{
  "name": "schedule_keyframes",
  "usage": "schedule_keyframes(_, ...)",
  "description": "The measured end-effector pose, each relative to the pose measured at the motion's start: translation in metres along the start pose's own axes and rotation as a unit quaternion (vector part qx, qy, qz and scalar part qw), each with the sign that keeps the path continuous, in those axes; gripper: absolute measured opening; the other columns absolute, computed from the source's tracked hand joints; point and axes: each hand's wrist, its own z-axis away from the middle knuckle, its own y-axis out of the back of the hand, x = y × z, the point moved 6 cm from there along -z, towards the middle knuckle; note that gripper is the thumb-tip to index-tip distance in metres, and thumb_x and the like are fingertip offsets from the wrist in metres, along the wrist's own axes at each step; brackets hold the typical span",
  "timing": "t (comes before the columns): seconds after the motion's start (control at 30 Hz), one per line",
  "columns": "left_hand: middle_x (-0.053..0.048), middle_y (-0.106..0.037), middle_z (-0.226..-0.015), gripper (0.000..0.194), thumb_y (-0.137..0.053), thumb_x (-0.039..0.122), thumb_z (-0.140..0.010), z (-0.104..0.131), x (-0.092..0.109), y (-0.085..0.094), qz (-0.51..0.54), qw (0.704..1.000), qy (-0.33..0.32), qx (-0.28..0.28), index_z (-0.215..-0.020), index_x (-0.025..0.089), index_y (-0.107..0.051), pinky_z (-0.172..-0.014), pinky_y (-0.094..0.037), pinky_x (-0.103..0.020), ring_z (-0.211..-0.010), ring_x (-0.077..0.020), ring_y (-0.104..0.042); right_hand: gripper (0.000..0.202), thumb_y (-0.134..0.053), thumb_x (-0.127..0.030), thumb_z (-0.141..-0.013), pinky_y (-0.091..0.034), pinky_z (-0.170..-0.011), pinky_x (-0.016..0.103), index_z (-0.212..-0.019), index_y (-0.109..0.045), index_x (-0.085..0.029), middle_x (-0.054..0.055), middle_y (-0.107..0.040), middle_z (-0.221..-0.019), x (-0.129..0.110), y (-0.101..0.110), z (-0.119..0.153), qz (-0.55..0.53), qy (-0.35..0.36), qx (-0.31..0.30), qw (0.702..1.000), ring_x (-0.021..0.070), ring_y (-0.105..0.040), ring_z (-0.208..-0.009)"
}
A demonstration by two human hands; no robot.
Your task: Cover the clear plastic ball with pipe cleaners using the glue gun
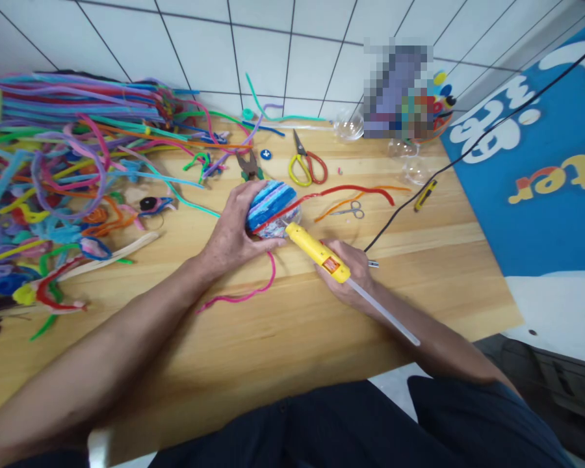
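My left hand (236,231) is wrapped round a clear ball (273,205) partly covered with blue, purple and white pipe cleaners. Across the ball runs a red pipe cleaner (344,189), its loose end sticking out to the right. In my right hand (346,270) is a yellow hot glue gun (316,250), with its nozzle at the ball's right side beside the red strand. A translucent glue stick (385,313) juts from the back of the gun. Below the ball, a pink pipe cleaner (253,294) curls on the table.
Heaps of coloured pipe cleaners (68,175) cover the table's left side. Pliers (249,168), red-and-yellow scissors (307,162), small scissors (353,209) and a yellow cutter (425,195) lie beyond my hands. Clear domes (350,125) stand near the tiled wall. A black cord (448,170) crosses the right side.
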Motion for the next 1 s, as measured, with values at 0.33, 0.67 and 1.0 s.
schedule_keyframes(0.33,-0.017,-0.054,-0.164,0.108,-0.094,0.065,-0.08,0.0,0.001,0.001,0.014,1.0,-0.014,0.009,-0.166,0.032,-0.038,-0.131,-0.044,-0.064,-0.154,-0.041,-0.054,0.027,-0.065,-0.019,-0.101,-0.062,-0.068,0.029,-0.126,-0.067,-0.027,0.001,-0.079,-0.091,-0.004,0.002,-0.002,0.013,0.021,0.004,1.0,0.0173,-0.074,-0.071)
schedule_keyframes(0.67,-0.017,-0.053,-0.164,0.11,-0.09,0.072,-0.08,0.0,-0.002,-0.001,0.002,1.0,-0.006,0.009,-0.166,0.029,-0.038,-0.131,-0.045,-0.061,-0.154,-0.0401,-0.054,0.022,-0.065,-0.021,-0.102,-0.062,-0.067,0.029,-0.123,-0.068,-0.025,0.001,-0.078,-0.09,-0.003,0.0,-0.001,0.005,0.019,0.015,1.0,0.0169,-0.074,-0.07)
schedule_keyframes(1.0,-0.017,-0.056,-0.161,0.108,-0.092,0.07,-0.08,-0.001,0.001,0.001,0.0,1.0,-0.016,0.023,-0.165,0.029,-0.04,-0.13,-0.046,-0.059,-0.152,-0.0402,-0.056,0.012,-0.068,-0.02,-0.101,-0.058,-0.071,0.028,-0.112,-0.068,-0.026,-0.001,-0.073,-0.089,0.015,0.004,0.0,-0.022,-0.08,0.023,0.996,0.0169,-0.072,-0.076)
